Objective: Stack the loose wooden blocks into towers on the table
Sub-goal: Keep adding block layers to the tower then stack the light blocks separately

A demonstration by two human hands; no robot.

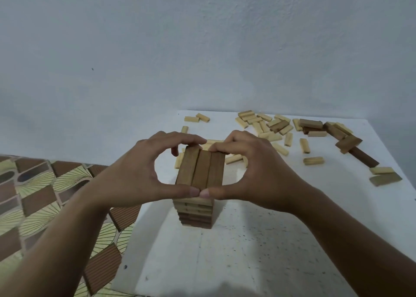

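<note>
The tower [195, 213] stands mid-counter [247, 263], near the left edge. The left hand [135, 173] and right hand [254, 173] curl around its top layer [201, 168] of three dark blocks. Each pinches it, with thumbs meeting tip to tip at the near end and fingers hooked over the far end. Loose blocks [270, 125] lie scattered across the far right of the counter.

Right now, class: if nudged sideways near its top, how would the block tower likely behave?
The tower, tall, narrow and merely stacked, would probably tip or shed layers. Its top layer, three separate dark blocks, may slide apart unless the left hand and right hand hold it.
</note>
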